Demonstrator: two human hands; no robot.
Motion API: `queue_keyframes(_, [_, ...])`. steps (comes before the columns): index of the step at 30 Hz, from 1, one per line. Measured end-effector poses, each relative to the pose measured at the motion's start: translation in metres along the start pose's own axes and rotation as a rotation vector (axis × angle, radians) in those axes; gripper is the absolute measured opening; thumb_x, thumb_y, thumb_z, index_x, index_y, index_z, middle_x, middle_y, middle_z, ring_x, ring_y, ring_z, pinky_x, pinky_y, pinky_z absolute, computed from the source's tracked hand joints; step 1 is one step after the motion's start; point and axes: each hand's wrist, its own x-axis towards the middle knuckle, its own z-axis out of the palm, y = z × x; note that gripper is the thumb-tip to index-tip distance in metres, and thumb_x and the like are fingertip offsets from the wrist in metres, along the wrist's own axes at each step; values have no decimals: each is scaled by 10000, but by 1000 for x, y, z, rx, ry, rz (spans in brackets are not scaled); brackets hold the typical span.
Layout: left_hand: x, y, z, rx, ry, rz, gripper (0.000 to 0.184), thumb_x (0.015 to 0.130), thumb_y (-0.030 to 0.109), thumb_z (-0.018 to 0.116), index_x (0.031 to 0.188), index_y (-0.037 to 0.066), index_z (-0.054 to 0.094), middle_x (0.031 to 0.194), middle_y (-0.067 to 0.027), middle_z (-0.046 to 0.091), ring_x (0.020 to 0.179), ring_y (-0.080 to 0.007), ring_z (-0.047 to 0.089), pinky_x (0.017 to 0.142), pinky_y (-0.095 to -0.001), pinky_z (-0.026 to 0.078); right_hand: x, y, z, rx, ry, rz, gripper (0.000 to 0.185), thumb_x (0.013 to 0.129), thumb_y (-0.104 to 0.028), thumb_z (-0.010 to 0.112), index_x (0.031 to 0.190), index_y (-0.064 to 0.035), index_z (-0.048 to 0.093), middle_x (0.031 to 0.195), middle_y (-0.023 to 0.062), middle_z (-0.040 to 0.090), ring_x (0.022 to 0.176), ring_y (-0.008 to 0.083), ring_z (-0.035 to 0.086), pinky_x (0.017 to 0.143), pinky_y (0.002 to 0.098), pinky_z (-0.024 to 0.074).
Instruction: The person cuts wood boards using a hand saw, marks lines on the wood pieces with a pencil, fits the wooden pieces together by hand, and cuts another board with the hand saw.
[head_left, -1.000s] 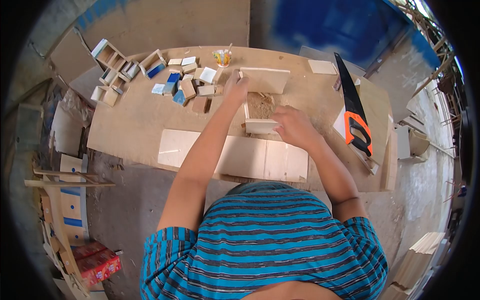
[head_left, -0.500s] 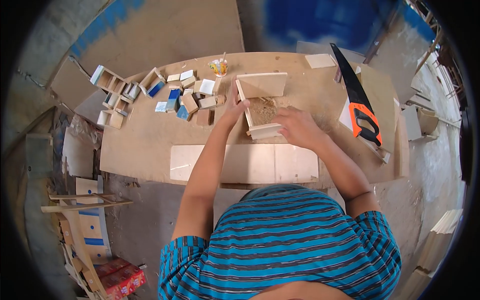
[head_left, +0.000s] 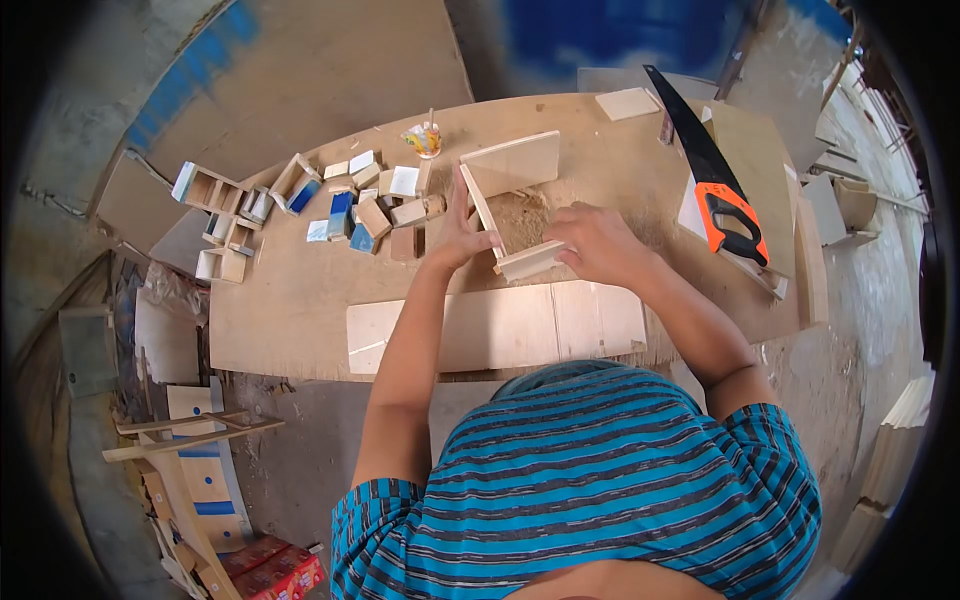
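A three-sided wooden frame (head_left: 515, 163) stands on the workbench, its open side to the right. Along its left board lies my left hand (head_left: 459, 232), palm against the outside, thumb over the near corner. My right hand (head_left: 600, 243) grips the right end of the short near board (head_left: 530, 261) between thumb and fingers. Sawdust (head_left: 518, 218) lies inside the frame. Nearer my body, a long pale board (head_left: 500, 325) rests flat along the bench's front edge.
Small wooden blocks (head_left: 374, 217) and a cup (head_left: 424, 142) are left of the frame; open wooden boxes (head_left: 208, 190) sit farther left. A handsaw (head_left: 715, 180) with an orange handle lies on boards at the right of the workbench (head_left: 290, 320).
The frame has turned slightly, its near board now slanting up to the right. My left hand has slid from the far corner down along the left board. The camera view has also shifted.
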Motion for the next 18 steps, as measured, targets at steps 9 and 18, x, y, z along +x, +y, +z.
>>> queue_keyframes(9, [-3,16,25,-172,147,11,1217,577,344,722,1498,131,-44,1540,-130,93,1416,-262,127,1137,-405,149,-5,-1,6,-6,86,10,203,706,-162,687,890,-86,650,842,70,607,829,295,586,709,412,480])
queue_keyframes(18, [-4,17,50,-343,356,-17,1023,663,310,611,1509,160,56,1518,-91,189,1393,-262,199,1126,-386,170,-13,-4,5,7,233,182,277,667,-229,749,887,-93,649,867,68,616,865,276,590,743,392,493])
